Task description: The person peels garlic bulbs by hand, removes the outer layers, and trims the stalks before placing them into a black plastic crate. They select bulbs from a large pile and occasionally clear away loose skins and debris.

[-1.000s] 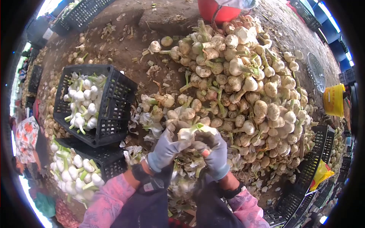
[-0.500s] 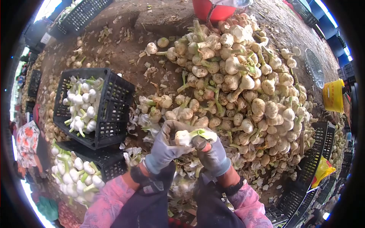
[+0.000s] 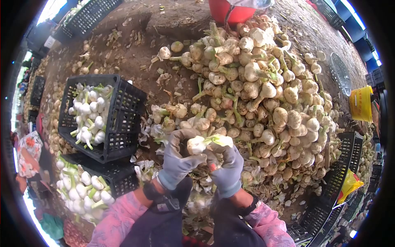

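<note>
My left hand (image 3: pixel 180 158), in a grey glove, is closed around a garlic bulb (image 3: pixel 195 145) by its side. The bulb lies sideways, its pale green stem (image 3: pixel 220 140) pointing right. My right hand (image 3: pixel 228 166), also gloved, is curled just under and beside the stem. A small red-ended tool (image 3: pixel 212 166) shows at its thumb; most of it is hidden, and I cannot make out its exact kind. Beyond both hands spreads a large heap of soil-stained garlic (image 3: pixel 267 99) with stems on.
A black crate (image 3: pixel 123 119) of cleaned white garlic is tilted at left, with more white bulbs (image 3: pixel 82 191) below it. Black crates (image 3: pixel 339 177) stand at right, near a yellow bucket (image 3: pixel 361 103). A red bucket (image 3: pixel 230 12) is behind the heap. Another person's arm (image 3: pixel 29 158) shows far left.
My right hand has turned and shifted slightly down, and the dark part of the tool is now hidden. The bulb has moved slightly left. At far left, the other person's arm has moved.
</note>
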A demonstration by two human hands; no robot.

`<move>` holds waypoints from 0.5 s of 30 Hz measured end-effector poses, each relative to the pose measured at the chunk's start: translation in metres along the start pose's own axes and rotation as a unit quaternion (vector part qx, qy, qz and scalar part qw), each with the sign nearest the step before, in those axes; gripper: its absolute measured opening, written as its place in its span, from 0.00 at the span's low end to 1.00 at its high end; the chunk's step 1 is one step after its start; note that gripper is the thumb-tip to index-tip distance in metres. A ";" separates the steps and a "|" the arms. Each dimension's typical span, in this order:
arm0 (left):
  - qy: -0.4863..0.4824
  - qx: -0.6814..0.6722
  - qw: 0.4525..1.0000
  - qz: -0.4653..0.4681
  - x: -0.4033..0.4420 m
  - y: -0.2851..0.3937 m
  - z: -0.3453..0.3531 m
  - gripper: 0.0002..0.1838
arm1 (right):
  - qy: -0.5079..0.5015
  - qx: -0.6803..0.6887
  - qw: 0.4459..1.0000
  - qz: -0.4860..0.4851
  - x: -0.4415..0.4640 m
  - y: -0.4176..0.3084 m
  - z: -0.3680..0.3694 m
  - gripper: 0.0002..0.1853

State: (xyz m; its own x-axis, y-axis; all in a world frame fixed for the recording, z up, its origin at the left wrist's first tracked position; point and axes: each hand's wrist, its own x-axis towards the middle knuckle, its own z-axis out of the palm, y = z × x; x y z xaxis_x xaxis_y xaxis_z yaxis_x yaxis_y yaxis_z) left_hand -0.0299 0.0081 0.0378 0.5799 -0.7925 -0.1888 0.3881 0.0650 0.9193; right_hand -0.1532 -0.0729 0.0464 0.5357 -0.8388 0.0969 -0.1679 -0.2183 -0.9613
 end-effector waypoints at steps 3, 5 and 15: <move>-0.006 -0.017 0.998 -0.054 0.001 0.002 -0.001 0.28 | 0.006 -0.023 0.999 -0.027 0.000 0.012 0.000 0.15; -0.013 -0.053 0.991 -0.123 0.003 0.007 -0.004 0.29 | -0.015 0.002 0.999 0.030 0.002 0.016 -0.003 0.14; -0.132 -0.316 0.910 -0.232 0.001 -0.012 -0.024 0.27 | 0.035 0.015 0.993 0.114 0.011 0.061 -0.008 0.07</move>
State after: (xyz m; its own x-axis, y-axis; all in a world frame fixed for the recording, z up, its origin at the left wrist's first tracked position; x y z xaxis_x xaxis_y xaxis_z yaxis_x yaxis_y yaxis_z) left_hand -0.0168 0.0208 0.0189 0.0879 -0.9363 -0.3399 0.9303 -0.0449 0.3642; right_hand -0.1640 -0.0995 -0.0087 0.4273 -0.8977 -0.1075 -0.2528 -0.0045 -0.9675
